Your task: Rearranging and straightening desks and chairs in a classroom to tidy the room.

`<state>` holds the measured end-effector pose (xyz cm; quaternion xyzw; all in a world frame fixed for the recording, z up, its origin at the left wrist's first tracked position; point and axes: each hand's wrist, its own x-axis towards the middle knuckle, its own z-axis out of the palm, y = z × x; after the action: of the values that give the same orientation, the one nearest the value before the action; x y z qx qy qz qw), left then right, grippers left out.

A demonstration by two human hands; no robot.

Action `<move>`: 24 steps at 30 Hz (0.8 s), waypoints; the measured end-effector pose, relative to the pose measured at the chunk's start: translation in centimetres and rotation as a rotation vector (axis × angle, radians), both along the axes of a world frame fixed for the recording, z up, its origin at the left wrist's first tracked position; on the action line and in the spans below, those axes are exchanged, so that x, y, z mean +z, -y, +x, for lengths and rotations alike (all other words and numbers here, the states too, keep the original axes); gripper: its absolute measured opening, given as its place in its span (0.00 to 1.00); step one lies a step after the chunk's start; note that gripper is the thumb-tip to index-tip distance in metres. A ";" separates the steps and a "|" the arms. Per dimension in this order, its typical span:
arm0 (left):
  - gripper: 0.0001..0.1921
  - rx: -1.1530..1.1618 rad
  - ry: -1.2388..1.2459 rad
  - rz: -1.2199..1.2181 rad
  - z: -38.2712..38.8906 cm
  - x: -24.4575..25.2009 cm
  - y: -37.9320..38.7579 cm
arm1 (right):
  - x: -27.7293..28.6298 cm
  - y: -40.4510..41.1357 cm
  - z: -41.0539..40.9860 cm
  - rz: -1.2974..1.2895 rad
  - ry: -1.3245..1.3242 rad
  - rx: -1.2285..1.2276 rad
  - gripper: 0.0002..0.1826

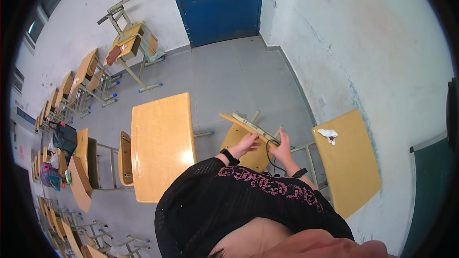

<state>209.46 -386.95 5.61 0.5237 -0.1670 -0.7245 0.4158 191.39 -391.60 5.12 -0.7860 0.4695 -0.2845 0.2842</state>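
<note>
A tipped chair with wooden panels (229, 138) and a pale metal frame (251, 123) is in front of me. My right hand (282, 146) grips the right end of its narrow-looking upper board, fingers up against the metal. My left hand (247, 143) is beside the same board on the near side, fingers slightly bent and apart, the upper fingertips at its edge; whether they hold it is unclear. A black cable (267, 153) loops down beside my right hand. Black bands circle both wrists. The chair's lower part is partly hidden by my arms and black top.
A wooden desk (161, 143) stands to the left, another desk (346, 172) at right by the wall, with crumpled white tissue (328, 135) on it. Rows of desks and chairs, with bags, line the far left. A blue door (222, 3) and grey floor (229, 68) lie ahead.
</note>
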 end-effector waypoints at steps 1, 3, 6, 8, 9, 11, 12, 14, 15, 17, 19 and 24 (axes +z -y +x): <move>0.20 0.005 -0.002 0.005 -0.4 0.4 0.9 | 0.1 1.1 -0.2 -0.002 0.007 -0.023 0.45; 0.20 -0.025 0.016 -0.073 -1.2 1.3 2.3 | 0.1 3.3 -0.5 0.016 0.018 -0.035 0.45; 0.30 0.001 0.001 -0.072 -3.3 2.8 3.8 | -0.5 6.0 -0.6 0.001 0.039 -0.082 0.45; 0.36 -0.042 0.019 -0.106 -4.2 3.7 4.5 | -0.8 7.7 -0.9 0.056 0.036 -0.123 0.44; 0.36 -0.021 0.021 -0.094 -4.6 4.0 4.7 | -0.9 8.4 -1.1 0.067 0.035 -0.102 0.44; 0.34 -0.115 0.096 -0.176 -5.0 4.5 5.0 | -1.1 9.9 -1.4 0.273 0.088 -0.171 0.42; 0.31 -0.111 0.162 -0.163 -5.2 5.0 4.8 | -1.0 10.4 -1.4 0.289 0.120 -0.195 0.38; 0.30 -0.114 0.162 -0.124 -4.7 4.0 4.6 | -1.4 11.5 -1.6 0.290 0.161 -0.221 0.35; 0.28 -0.152 0.167 -0.104 -4.5 3.4 4.5 | -1.8 12.3 -1.8 0.276 0.217 -0.280 0.32; 0.25 -0.129 0.211 -0.065 -4.7 4.0 4.3 | -4.7 14.6 -3.0 0.220 0.339 -0.212 0.26; 0.23 -0.153 0.280 -0.023 -4.4 3.5 3.4 | -5.3 15.5 -2.7 0.301 0.274 -0.326 0.22; 0.22 0.002 0.208 0.036 -4.8 1.0 1.7 | -3.7 15.3 -0.8 0.583 0.596 -0.456 0.18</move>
<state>204.66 -388.68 6.64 0.6037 -0.1955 -0.6688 0.3873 190.55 -406.95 1.40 -0.4347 0.5883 -0.4091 0.5456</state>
